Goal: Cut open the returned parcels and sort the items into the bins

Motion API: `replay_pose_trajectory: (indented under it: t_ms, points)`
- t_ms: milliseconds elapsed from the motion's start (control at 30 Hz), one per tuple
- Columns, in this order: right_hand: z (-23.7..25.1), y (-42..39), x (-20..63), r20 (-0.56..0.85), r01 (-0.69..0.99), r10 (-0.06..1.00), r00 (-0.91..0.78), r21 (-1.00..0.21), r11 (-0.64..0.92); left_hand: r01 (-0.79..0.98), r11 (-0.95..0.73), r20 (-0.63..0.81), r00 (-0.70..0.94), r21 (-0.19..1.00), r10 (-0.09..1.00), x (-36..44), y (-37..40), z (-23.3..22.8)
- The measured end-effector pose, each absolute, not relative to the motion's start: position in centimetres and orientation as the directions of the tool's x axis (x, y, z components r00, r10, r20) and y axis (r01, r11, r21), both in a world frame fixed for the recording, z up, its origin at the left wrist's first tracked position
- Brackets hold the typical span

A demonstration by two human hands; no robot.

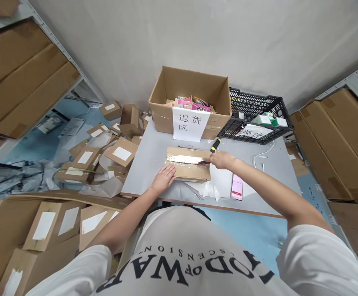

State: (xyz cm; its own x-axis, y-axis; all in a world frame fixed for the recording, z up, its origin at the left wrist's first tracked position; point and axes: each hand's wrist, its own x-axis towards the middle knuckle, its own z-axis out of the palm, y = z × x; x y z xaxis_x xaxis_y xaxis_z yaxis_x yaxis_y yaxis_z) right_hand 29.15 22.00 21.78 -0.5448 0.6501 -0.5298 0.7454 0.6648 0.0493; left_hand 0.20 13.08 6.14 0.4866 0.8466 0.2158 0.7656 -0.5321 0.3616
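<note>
White shirt (181,263) with dark lettering fills the bottom of the frame; both bare arms reach up from it to the surface (154,152) at centre.

Left hand (164,179) lies flat, fingers spread, on the near left corner of the parcel (187,164). It grips nothing; it appears to pin the parcel against sliding.

Right hand (221,159) is closed round a small cutter (204,163), red at the tip, set at the right end of the glossy tape seam along the parcel's top. The placement fits a cut along that seam.

Parcel sits at frame centre on the surface, long side across, resting partly on white wrapping (209,190).

Phone (237,186), screen lit, lies just right of the wrapping, clear of the hands. A yellow-and-black tool (215,144) lies above the right hand.

Open carton (191,98) with a paper sign (190,123) stands at the far edge, holding coloured packs. A black crate (255,115) stands to its right.

Labelled boxes (105,152) lie heaped on the floor at left; shelves of flat cartons (21,78) flank both sides.
</note>
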Motion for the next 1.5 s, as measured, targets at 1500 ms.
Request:
replay_pose_trajectory:
  t_ms: [1500]
  points:
    - [9.7,8.5,38.8,-0.447,0.108,0.89,0.093,-0.884,-0.455,0.758,-0.595,0.317,0.514,0.267,0.797,0.5,14.1,8.7]
